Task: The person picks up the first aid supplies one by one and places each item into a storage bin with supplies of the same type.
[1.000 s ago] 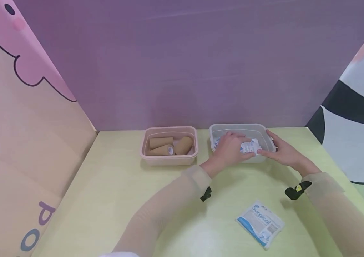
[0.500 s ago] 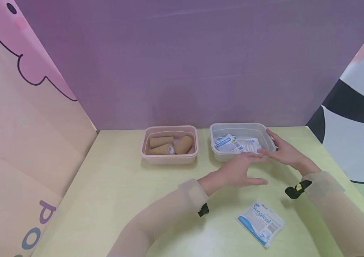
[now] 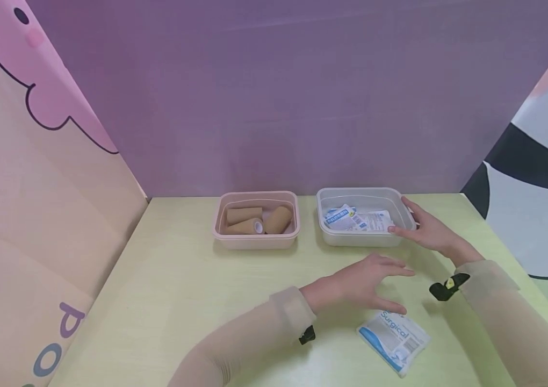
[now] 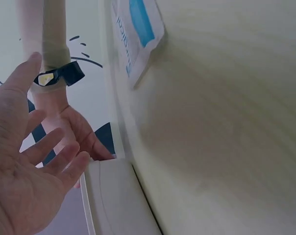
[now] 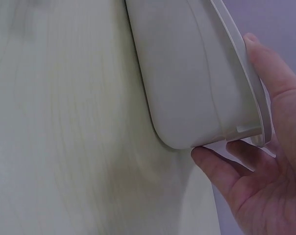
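My left hand (image 3: 361, 282), fingers spread and holding nothing, hovers over the table at the upper edge of a flat packet (image 3: 396, 343) printed "Surgical"; its thumb overlaps that edge in the head view. My right hand (image 3: 431, 231) grips the right end of a white plastic box (image 3: 362, 239), thumb at the rim and fingers against the end wall, as the right wrist view shows. Inside the box lie several small blue-and-white printed packets (image 3: 346, 217). In the left wrist view, the left palm (image 4: 25, 181) faces the camera with nothing in it.
A pink plastic box (image 3: 256, 243) with several tan rolls (image 3: 278, 219) stands left of the white box. Behind both rises a purple wall panel (image 3: 264, 97). Printed side panels flank the pale yellow table (image 3: 167, 301). Each wrist wears a black strap.
My left hand has come out of the white box, empty, and moved down toward the packet on the table, its fingers spreading. The right hand stays on the box.
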Tool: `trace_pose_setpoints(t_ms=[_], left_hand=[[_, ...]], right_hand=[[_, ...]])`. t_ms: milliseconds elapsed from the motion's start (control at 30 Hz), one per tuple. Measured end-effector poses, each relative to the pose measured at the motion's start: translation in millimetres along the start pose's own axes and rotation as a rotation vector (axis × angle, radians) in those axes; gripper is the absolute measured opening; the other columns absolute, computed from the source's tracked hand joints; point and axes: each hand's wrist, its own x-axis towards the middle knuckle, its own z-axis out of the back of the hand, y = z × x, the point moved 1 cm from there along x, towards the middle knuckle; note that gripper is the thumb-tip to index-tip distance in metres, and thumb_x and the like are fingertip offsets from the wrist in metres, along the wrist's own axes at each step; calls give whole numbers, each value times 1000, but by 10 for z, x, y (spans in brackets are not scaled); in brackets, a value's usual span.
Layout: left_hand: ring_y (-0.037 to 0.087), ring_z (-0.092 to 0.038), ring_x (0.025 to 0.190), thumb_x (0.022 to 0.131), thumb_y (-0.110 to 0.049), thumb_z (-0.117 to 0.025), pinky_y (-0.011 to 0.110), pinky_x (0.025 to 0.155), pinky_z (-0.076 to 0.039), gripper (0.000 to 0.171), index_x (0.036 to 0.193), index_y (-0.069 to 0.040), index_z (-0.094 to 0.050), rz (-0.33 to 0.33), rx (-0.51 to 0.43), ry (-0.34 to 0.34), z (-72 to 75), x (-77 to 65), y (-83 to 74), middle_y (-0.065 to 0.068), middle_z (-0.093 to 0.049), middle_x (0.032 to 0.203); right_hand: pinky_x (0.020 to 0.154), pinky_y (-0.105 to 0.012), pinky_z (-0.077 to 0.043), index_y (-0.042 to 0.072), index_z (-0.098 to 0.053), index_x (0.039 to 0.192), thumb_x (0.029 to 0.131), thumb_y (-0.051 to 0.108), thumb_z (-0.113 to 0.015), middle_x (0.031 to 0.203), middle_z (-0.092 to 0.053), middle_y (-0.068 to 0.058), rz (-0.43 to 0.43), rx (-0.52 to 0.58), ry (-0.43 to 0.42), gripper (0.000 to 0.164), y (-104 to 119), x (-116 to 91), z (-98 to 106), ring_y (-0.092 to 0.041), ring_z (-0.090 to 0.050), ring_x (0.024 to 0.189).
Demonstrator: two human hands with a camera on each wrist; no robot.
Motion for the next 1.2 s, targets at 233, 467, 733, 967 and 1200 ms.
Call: trace_pose_setpoints(t_ms=[233,467,733,967,1200], left_hand=[[3,-37,153,94,-65,-72,13,123,-24,80,163,-36,-43,22,51,171,-108,-19,-122,-14,-44,167],[3,-35,153,92,-68,-72,14,124,-25,81,162,-42,-42,38,89,224,-187,-43,-172,-19,-40,167],[2,-34,152,89,-73,-71,18,122,-31,83,162,-47,-40,58,141,245,-271,-30,-232,-21,-39,167],[2,-32,153,87,-77,-70,23,120,-38,86,162,-51,-36,70,195,299,-345,-9,-308,-22,-36,169],[1,-31,152,88,-79,-67,22,120,-36,85,162,-53,-34,75,226,320,-376,-20,-339,-23,-33,170]], right_hand=[[110,-82,-36,10,9,171,102,49,-69,168,-23,-40,-28,-18,0,111,10,-16,14,-65,-33,148],[109,-81,-38,10,9,171,103,47,-68,166,-26,-41,-20,3,5,109,26,-40,7,-63,-37,147],[109,-81,-39,10,8,171,103,47,-68,165,-27,-41,-19,1,-1,108,12,-38,4,-62,-37,146],[109,-81,-38,11,9,171,102,49,-69,166,-27,-40,-26,-2,-1,110,10,-27,2,-63,-37,146],[109,-82,-37,10,8,171,102,49,-69,167,-25,-40,-29,-4,1,110,6,-25,7,-63,-36,147]])
